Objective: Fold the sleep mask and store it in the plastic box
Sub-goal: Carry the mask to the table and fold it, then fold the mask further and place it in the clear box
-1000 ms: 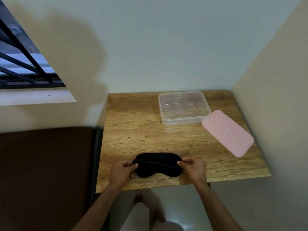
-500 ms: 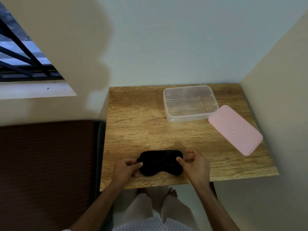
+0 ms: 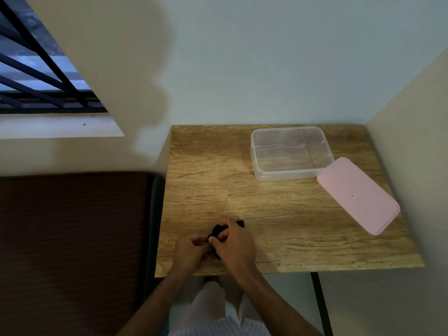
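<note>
The black sleep mask (image 3: 219, 231) lies near the front edge of the wooden table (image 3: 278, 219), bunched up and mostly covered by my hands. My right hand (image 3: 234, 246) lies over it from the right, fingers pinching the fabric. My left hand (image 3: 191, 251) meets it from the left and grips the mask's left end. The clear plastic box (image 3: 291, 152) stands open and empty at the back right of the table, well away from both hands.
A pink lid (image 3: 357, 195) lies beside the box at the table's right edge, overhanging slightly. Walls close in behind and to the right. A dark brown padded surface (image 3: 72, 238) lies to the left, with a barred window (image 3: 36, 76) above it.
My right hand has carried the mask's right end over to the left, so the mask went from lying flat between my hands to folded under them. The camera view shifted slightly.
</note>
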